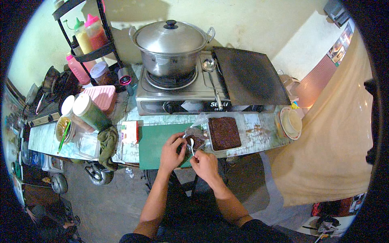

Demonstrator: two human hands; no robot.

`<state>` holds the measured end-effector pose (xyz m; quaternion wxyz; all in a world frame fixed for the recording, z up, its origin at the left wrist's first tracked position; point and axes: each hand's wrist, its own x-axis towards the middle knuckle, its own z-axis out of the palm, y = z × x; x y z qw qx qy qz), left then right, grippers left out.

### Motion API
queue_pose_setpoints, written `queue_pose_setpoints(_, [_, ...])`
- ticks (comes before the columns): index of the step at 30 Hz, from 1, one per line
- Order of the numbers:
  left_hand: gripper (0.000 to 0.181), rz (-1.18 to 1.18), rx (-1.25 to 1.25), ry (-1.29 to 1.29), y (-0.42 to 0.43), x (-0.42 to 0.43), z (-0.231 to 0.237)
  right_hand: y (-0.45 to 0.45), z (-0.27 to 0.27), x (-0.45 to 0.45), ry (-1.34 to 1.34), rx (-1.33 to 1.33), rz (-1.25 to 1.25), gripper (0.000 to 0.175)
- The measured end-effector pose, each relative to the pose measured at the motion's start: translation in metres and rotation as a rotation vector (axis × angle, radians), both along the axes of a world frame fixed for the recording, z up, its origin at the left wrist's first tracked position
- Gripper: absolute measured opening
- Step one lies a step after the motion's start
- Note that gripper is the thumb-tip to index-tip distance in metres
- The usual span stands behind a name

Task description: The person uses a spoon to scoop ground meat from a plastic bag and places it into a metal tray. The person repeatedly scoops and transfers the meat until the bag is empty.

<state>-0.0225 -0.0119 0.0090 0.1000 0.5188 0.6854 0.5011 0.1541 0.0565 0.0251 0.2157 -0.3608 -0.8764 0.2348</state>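
Note:
A small white spoon point(192, 142) is held by its handle in my right hand point(205, 165). Its bowl is over a clear plastic bag or cup point(193, 131) with dark brown contents; I cannot tell which it is. My left hand point(174, 152) grips the near left side of this clear packaging, fingers curled around its edge. Both hands are above a green cutting board point(156, 145). Just right of them lies a dark brown slab of cake point(224, 133) in a shallow clear tray point(240, 148).
A steel gas stove point(182, 100) bears a large lidded pot point(170, 60) and a ladle point(212, 82). Left are a small carton point(129, 132), an olive cloth point(107, 145), lidded jars point(91, 109) and a black rack point(94, 54). A bowl on a plate point(293, 121) stands right.

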Motion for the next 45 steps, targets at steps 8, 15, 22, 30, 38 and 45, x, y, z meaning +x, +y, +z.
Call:
queue_pose_setpoints(8, [0.016,-0.004,-0.02,-0.033,-0.001,0.0,-0.002,0.0,0.006,0.006,0.115,-0.254,-0.096,0.024])
queue_pose_setpoints(15, [0.015,-0.007,0.014,-0.024,0.0,0.002,-0.005,-0.001,0.01,0.025,0.315,-0.219,-0.135,0.022])
queue_pose_setpoints(22, [0.022,-0.017,-0.033,-0.021,-0.002,0.002,0.0,0.022,0.003,0.052,0.386,-0.313,-0.413,0.014])
queue_pose_setpoints(30, [0.017,0.007,0.002,0.01,-0.002,0.002,0.003,0.007,0.012,0.033,0.114,-0.073,-0.116,0.022])
queue_pose_setpoints(38, [0.018,0.009,-0.006,0.023,-0.003,0.002,-0.001,0.008,0.008,0.009,0.0,0.016,-0.012,0.024])
queue_pose_setpoints(45, [0.017,0.003,0.007,-0.001,-0.002,0.002,-0.003,0.013,-0.004,0.008,0.022,-0.122,0.033,0.028])
